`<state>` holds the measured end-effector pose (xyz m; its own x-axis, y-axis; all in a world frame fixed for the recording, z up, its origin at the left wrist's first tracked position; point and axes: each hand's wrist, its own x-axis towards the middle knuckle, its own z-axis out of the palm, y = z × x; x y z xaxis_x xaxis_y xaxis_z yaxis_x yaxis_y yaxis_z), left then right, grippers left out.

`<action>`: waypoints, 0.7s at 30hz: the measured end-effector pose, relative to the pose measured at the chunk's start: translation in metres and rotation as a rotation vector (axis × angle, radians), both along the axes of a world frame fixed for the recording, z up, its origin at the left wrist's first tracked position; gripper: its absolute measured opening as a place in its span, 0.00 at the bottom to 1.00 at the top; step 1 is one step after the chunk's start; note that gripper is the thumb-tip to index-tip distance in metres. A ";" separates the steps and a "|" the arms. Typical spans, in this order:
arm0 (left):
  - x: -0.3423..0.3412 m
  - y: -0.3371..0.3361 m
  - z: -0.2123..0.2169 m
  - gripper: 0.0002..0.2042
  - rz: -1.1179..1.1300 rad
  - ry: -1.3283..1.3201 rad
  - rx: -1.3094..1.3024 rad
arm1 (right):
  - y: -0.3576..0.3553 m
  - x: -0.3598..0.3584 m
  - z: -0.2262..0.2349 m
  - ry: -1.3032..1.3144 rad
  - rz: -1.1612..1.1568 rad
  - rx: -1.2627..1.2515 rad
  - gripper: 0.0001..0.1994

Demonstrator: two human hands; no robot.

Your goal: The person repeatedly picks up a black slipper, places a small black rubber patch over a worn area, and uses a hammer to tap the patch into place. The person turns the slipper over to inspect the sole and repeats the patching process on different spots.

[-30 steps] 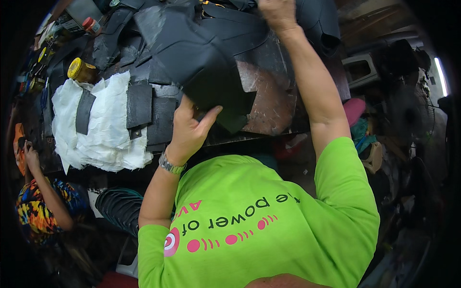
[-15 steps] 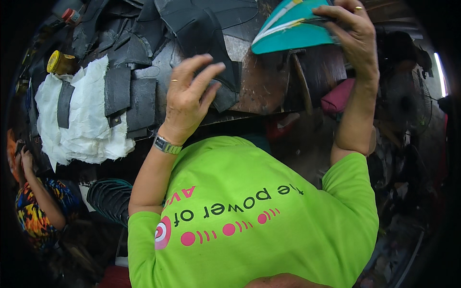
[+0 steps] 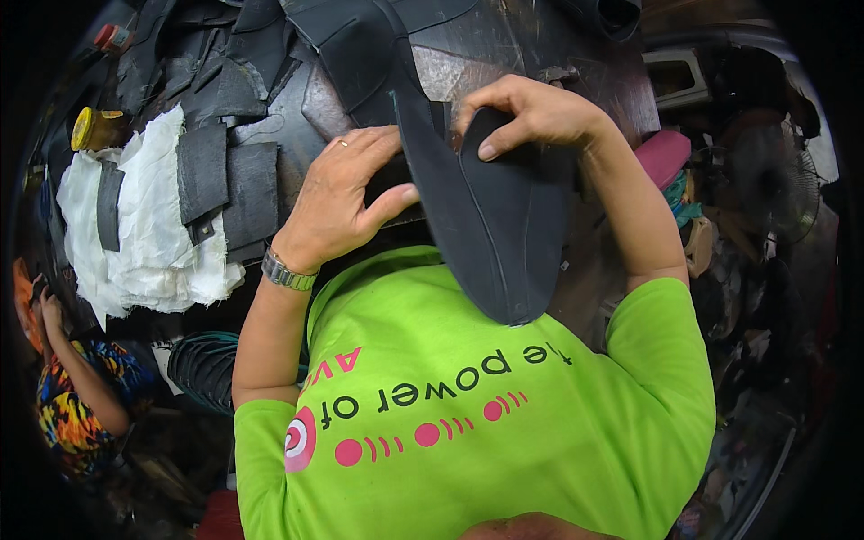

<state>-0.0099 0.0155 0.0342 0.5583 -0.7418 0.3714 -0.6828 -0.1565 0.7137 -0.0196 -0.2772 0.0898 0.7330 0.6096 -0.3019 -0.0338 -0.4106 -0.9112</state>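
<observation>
A black shoe upper [image 3: 490, 238], curved in a horseshoe with a ridge line down it, hangs over the table's near edge toward my green shirt. My right hand [image 3: 540, 112] grips its right arm near the top, thumb on the black face and fingers bent behind. At the left strip of the upper, my left hand [image 3: 337, 193] is spread, thumb apart; its fingertips meet the edge and are partly hidden there. Beyond both hands, another black upper piece [image 3: 360, 54] lies on the dark table [image 3: 450, 72].
White cloth [image 3: 148, 225] with dark grey strips lies at the left, beside a yellow-lidded jar [image 3: 94, 129]. Black cut pieces [image 3: 243, 85] crowd the far left. A pink bundle [image 3: 664, 155] and a fan [image 3: 792, 180] are at the right. Another person [image 3: 85, 396] sits far left.
My right hand has come down and inward from the upper right. The upper, which showed its teal side, now shows its black side near my chest. My left hand has shifted slightly.
</observation>
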 end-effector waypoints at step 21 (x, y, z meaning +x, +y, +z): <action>-0.023 -0.027 -0.015 0.15 0.323 -0.053 -0.050 | 0.027 -0.009 -0.002 -0.190 -0.171 -0.308 0.14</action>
<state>-0.0334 -0.0110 0.0195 0.7407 -0.5101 0.4373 -0.6397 -0.3366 0.6910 -0.0288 -0.2497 0.0879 0.8765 0.3758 -0.3009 0.0317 -0.6687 -0.7429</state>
